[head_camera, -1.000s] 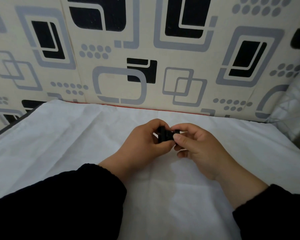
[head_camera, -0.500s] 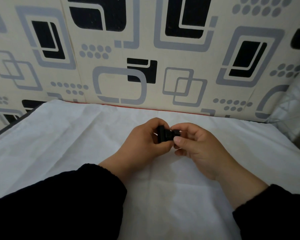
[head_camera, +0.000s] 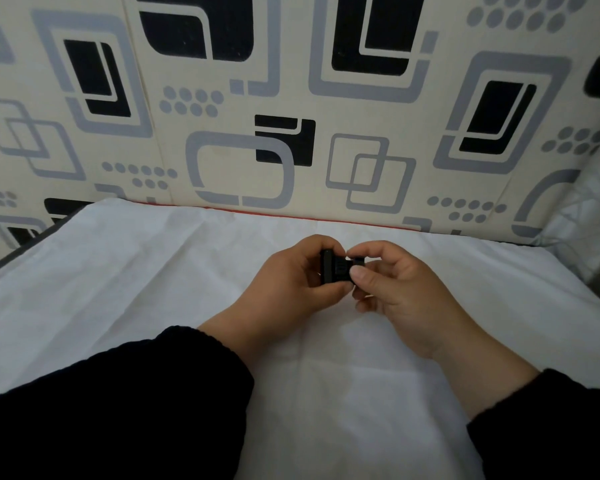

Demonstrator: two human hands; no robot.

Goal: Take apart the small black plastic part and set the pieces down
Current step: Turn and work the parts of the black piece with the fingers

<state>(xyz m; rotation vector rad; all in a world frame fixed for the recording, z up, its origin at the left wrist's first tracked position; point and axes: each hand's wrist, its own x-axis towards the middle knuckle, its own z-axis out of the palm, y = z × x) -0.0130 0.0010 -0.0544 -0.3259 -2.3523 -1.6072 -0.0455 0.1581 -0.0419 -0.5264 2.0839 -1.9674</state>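
A small black plastic part (head_camera: 336,270) is held just above the white cloth, between both hands, in the middle of the head view. My left hand (head_camera: 291,289) grips its wider left end with thumb and fingers. My right hand (head_camera: 395,292) pinches the narrower right end between thumb and forefinger. The two ends still look joined, though fingers hide much of the part.
A white cloth (head_camera: 153,289) covers the table. Behind it stands a cream wall panel (head_camera: 291,98) with grey and black shapes. A grey quilted surface (head_camera: 596,220) rises at the right edge. Black sleeves cover both forearms.
The hands have shifted only slightly. A little more of the black part shows between the fingers than a second ago.
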